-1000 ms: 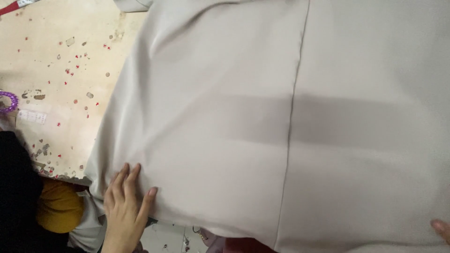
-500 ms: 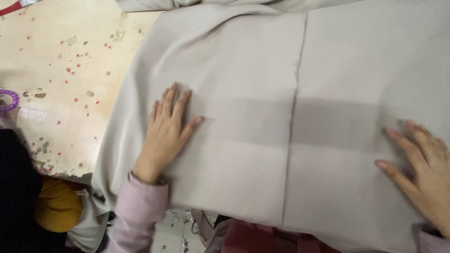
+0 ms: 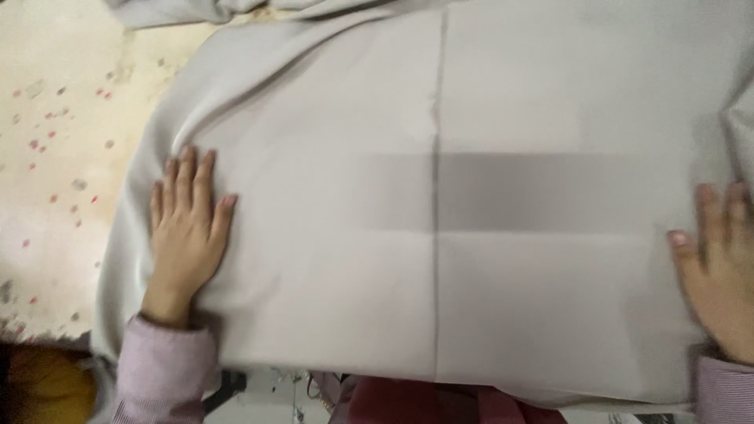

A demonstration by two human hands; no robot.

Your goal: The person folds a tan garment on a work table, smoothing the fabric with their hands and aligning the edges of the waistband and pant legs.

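A large pale grey cloth lies spread over a worktable, with a straight seam running down its middle and a darker band across it. My left hand rests flat on the cloth near its left edge, fingers apart and pointing away from me. My right hand presses flat on the cloth at the right border of the view, partly cut off. Both wrists wear pale lilac sleeves. Neither hand holds anything.
The worn cream tabletop, speckled with red and dark spots, shows to the left of the cloth. More bunched grey fabric lies at the far edge. Something mustard yellow and some dark red cloth sit below the table's near edge.
Both hands have slid outward over the cloth, the left toward its left edge and the right toward the right border. A second ago the left hand was near the cloth's front edge.
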